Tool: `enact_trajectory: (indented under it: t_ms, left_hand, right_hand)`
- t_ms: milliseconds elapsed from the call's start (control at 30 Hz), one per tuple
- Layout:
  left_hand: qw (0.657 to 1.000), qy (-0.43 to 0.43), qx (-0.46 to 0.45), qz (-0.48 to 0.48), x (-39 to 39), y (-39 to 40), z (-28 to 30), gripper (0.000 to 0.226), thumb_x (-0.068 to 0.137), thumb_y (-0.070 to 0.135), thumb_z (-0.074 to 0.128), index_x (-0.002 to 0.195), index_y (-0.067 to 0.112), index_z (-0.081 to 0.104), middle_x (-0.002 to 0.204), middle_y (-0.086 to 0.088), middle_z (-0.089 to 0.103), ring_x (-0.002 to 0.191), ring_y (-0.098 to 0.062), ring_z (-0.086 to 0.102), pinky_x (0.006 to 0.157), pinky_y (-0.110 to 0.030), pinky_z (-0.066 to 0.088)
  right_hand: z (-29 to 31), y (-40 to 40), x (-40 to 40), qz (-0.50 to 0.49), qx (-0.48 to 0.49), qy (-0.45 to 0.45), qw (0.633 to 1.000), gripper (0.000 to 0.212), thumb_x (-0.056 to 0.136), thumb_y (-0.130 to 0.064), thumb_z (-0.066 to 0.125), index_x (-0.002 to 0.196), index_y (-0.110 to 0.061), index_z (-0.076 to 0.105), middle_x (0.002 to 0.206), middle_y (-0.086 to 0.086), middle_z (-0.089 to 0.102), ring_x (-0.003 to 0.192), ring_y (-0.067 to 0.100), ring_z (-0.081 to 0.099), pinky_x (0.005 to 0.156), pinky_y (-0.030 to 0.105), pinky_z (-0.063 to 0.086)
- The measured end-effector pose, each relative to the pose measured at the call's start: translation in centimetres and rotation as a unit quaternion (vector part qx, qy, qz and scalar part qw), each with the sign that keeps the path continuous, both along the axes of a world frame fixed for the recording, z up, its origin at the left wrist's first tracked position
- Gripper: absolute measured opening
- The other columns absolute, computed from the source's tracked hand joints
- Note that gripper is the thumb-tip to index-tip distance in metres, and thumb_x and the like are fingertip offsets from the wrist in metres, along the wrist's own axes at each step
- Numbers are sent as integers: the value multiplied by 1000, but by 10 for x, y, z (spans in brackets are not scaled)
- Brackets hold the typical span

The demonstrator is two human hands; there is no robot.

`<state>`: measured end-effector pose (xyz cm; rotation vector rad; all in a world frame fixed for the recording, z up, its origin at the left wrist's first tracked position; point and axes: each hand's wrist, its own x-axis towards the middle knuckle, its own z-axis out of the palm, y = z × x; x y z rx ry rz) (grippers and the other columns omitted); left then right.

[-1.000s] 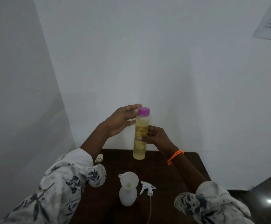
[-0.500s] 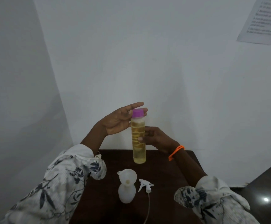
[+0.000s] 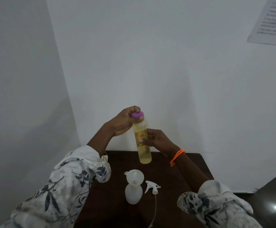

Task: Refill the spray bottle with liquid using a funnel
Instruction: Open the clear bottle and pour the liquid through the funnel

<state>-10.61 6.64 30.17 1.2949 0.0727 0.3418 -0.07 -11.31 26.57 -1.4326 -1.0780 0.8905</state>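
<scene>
I hold a tall clear bottle of yellow liquid (image 3: 144, 152) upright above the dark table (image 3: 175, 175). My right hand (image 3: 158, 140) grips its middle from the right. My left hand (image 3: 125, 121) is closed over its purple cap (image 3: 137, 115), which sits lifted a little above the bottle's neck. Below, a white spray bottle (image 3: 133, 194) stands on the table with a white funnel (image 3: 134, 176) in its mouth. Its spray head (image 3: 152, 186) lies just to the right, the dip tube trailing toward me.
The table sits in a corner of white walls. A printed sheet (image 3: 272, 22) hangs on the wall at the upper right. A small checked object (image 3: 104, 157) peeks out behind my left sleeve. A dark shiny surface (image 3: 274, 203) lies at the lower right.
My left hand went from resting its fingers against the purple cap to closing over it, and the cap now sits raised off the neck. The bottle stays held in my right hand.
</scene>
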Motion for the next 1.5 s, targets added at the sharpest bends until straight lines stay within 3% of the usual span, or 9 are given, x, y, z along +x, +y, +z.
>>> enact_trajectory:
  t_ms: [100,267,400,500,700,900,1100,1300,1500]
  left_hand:
    - [998,7,9,55,0,-2,-2,33,74,5,83,97,22,67,107,-4,58,100,-22,57,83,-31,54]
    - [999,-20,-36,-6,-8,7,0,44,88,3,73,130,12,64,136,-17,64,128,-31,61,102,-38,55]
    - [997,15,33,72,-13,8,-3,58,67,17,92,121,20,71,119,-10,70,114,-29,67,102,-44,54]
    - [992,29,67,106,-11,6,-4,63,62,27,95,120,23,71,99,-1,60,95,-18,61,94,-39,54]
    - [999,6,36,-4,-16,7,-6,56,81,1,76,133,18,65,135,-14,65,128,-28,61,99,-35,55]
    - [990,50,123,56,-17,2,-7,60,68,17,89,124,31,71,119,-4,66,111,-19,64,88,-30,56]
    - [991,30,129,4,-19,9,-12,56,80,-3,75,130,22,67,135,-5,67,128,-22,62,100,-37,55]
    - [978,53,192,60,-21,6,-9,65,65,30,91,126,37,69,114,5,66,103,-16,63,86,-30,57]
    - [987,39,156,20,-25,11,-14,62,77,1,82,132,25,66,133,-4,68,127,-26,62,101,-40,56]
  right_hand:
    - [-2,2,-2,-9,-6,-1,1000,30,82,-24,81,111,-21,74,109,5,77,104,20,74,79,27,60]
    - [-3,2,-1,-11,-5,9,1000,32,80,-22,83,111,-24,75,110,4,77,104,20,74,78,25,60]
    - [-8,0,-1,-9,-1,1,1000,32,81,-15,81,112,-19,74,110,5,77,106,21,73,83,30,60]
    - [-12,1,-4,-3,-5,-18,1000,35,81,-15,81,115,-16,73,111,5,77,106,22,73,86,34,61]
    - [-18,0,-3,-18,-7,-2,1000,37,80,-17,83,115,-15,73,110,6,77,105,22,73,83,32,60]
    - [-27,-3,-1,-16,-9,-12,1000,37,79,-15,83,115,-18,74,110,3,77,106,19,73,82,27,60]
    - [-31,-2,1,-27,-12,-2,1000,43,80,-12,82,121,-9,70,114,7,76,108,22,72,89,36,60]
    - [-33,-1,2,-21,-15,-10,1000,43,81,-13,82,122,-9,70,114,6,76,109,22,72,93,40,59]
    - [-35,-1,-1,-37,-7,7,999,43,79,-12,83,120,-10,71,113,6,76,108,22,72,84,29,59]
